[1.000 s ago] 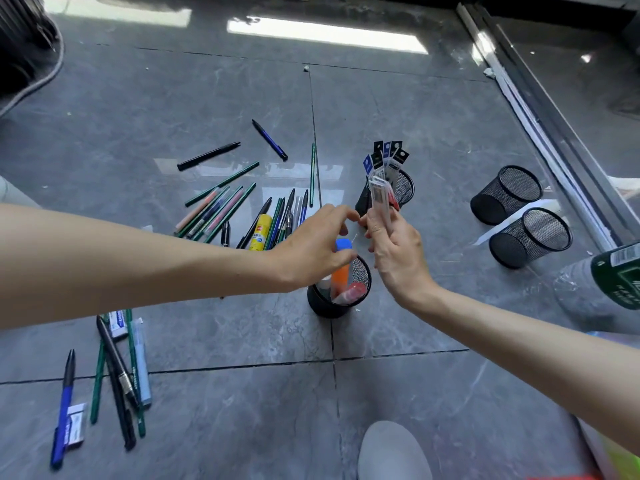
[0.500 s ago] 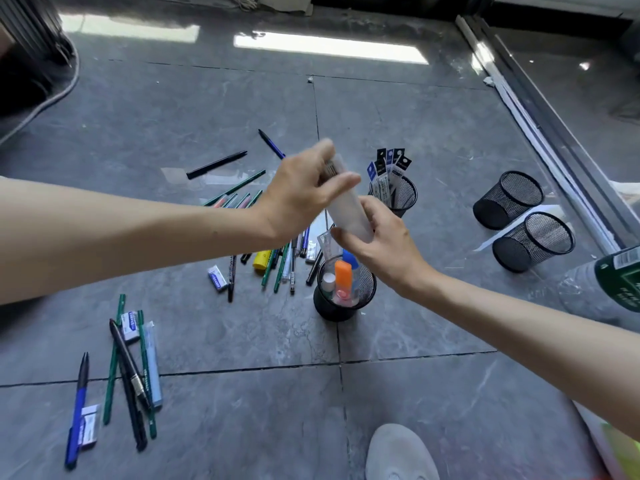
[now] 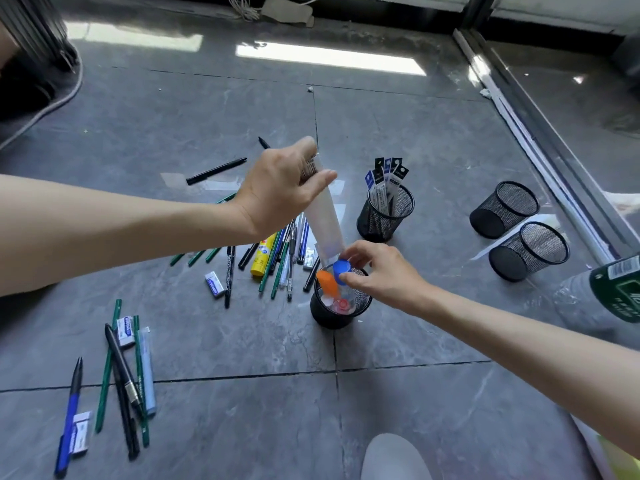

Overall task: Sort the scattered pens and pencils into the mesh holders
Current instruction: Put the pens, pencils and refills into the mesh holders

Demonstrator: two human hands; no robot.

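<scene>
The left hand (image 3: 277, 194) pinches the top of a white sleeve (image 3: 325, 223), whose foot is at the near mesh holder (image 3: 323, 318). The right hand (image 3: 381, 275) pinches a blue cap (image 3: 342, 268) there. Best lower it straight. Pens (image 3: 277, 261) lie left on glossy grey floor tiles (image 3: 207, 341).

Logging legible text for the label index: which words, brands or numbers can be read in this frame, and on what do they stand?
"TWIN MARKER" (small, probably so): on the black marker lying on the floor.
Too blurred or small to read: print on the yellow glue stick, labels of the erasers, the refill packs, the barcode end of the white tube in the left hand, and the green bottle.
</scene>
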